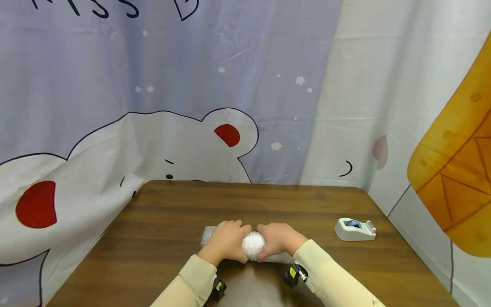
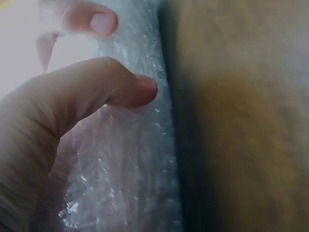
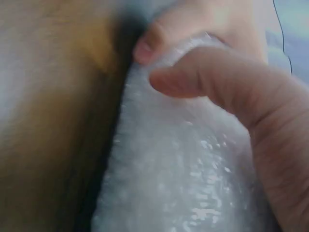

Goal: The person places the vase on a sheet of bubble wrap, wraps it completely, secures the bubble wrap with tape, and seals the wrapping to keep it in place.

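Note:
A bundle in clear bubble wrap [image 1: 253, 245] lies crosswise near the front of the wooden table, with a bright white rounded middle showing between my hands. My left hand [image 1: 227, 241] grips it from above on the left, and my right hand [image 1: 279, 239] grips it on the right. In the left wrist view the left thumb [image 2: 111, 82] lies across the bubble wrap [image 2: 130, 169]. The right wrist view shows the right thumb [image 3: 203, 72] pressed on the bubble wrap [image 3: 159, 159]. What the wrap encloses is hidden.
A white tape dispenser [image 1: 355, 230] holding a blue roll stands on the right side of the wooden table [image 1: 172, 213]. Behind the table hangs a printed curtain [image 1: 192, 149], which continues along both sides.

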Available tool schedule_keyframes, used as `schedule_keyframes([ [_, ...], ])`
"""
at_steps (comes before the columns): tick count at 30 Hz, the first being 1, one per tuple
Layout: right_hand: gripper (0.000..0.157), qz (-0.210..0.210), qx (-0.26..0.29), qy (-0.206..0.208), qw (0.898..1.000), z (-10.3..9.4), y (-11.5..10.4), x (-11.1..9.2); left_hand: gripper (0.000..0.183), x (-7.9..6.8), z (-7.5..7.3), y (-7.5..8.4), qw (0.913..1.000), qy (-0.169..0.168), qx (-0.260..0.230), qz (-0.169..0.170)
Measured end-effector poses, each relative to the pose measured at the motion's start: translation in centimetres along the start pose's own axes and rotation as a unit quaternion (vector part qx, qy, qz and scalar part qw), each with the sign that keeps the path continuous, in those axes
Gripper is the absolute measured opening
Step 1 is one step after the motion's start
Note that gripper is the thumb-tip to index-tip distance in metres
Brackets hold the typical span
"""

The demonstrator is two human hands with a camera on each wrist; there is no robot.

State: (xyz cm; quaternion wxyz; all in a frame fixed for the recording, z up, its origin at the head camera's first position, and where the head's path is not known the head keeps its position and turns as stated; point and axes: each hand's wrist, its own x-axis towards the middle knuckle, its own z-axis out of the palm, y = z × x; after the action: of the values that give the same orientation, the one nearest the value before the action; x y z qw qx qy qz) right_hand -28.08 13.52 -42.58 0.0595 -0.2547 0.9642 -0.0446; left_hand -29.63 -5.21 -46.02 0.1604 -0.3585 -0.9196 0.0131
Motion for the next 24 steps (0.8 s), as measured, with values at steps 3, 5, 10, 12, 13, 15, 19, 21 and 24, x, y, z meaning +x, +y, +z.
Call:
schedule_keyframes([
  [3, 0.062, -0.021, -0.087, 0.078, 0.993, 0.3, -0.6, -1.1, 0.061, 0.7, -0.3, 0.0, 0.9990, -0.039, -0.017, -0.015],
  [5, 0.070, -0.035, -0.149, 0.119, 0.981, 0.5, -0.9, -1.8, 0.058, 1.2, -0.7, 0.0, 0.9965, -0.069, -0.040, -0.026],
  [10, 0.083, -0.062, -0.211, 0.181, 0.958, 1.5, -0.7, -2.2, 0.051, 1.9, -1.7, -0.1, 0.9842, -0.137, -0.101, -0.047],
  [12, 0.077, -0.068, -0.203, 0.192, 0.958, 1.9, -0.3, -1.8, 0.050, 1.9, -1.8, -0.2, 0.9806, -0.152, -0.114, -0.048],
  [13, 0.074, -0.071, -0.198, 0.194, 0.958, 2.0, -0.1, -1.6, 0.051, 1.9, -1.9, -0.2, 0.9794, -0.157, -0.117, -0.047],
  [15, 0.069, -0.076, -0.189, 0.191, 0.960, 2.0, 0.1, -1.2, 0.053, 1.7, -1.9, -0.4, 0.9791, -0.159, -0.120, -0.042],
  [19, 0.063, -0.067, -0.145, 0.143, 0.977, 1.6, 0.4, -0.5, 0.067, 1.1, -1.8, -0.6, 0.9858, -0.131, -0.102, -0.020],
  [21, 0.060, -0.049, -0.107, 0.097, 0.988, 1.2, 0.6, -0.2, 0.078, 0.8, -1.6, -0.5, 0.9908, -0.107, -0.083, -0.003],
  [24, 0.057, -0.013, -0.042, 0.012, 0.999, 0.5, 1.0, 0.3, 0.087, 0.5, -1.5, -0.1, 0.9954, -0.071, -0.062, 0.015],
])
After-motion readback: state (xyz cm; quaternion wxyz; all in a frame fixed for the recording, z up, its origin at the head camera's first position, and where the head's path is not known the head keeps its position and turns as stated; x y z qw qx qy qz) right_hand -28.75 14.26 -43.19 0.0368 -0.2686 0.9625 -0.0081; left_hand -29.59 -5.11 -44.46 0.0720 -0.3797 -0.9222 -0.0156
